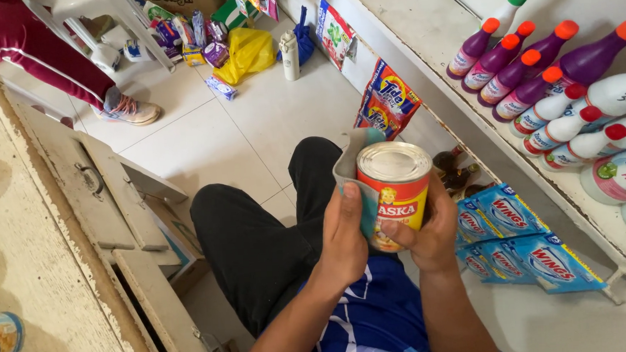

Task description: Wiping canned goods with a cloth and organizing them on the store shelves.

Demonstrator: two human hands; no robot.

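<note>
Hands (387, 229) round red-yellow can (394, 192)

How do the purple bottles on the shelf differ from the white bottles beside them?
The purple bottles have orange caps; the white bottles mostly have red caps. The purple bottles stand farther back on the shelf, the white bottles nearer. Both groups share a similar bottle shape.

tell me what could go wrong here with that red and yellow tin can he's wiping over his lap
The red and yellow tin can sits only between the left hand with the grey-blue cloth and the right hand; it might slip onto the white tiled floor. An elbow could also knock the purple bottles.
</note>
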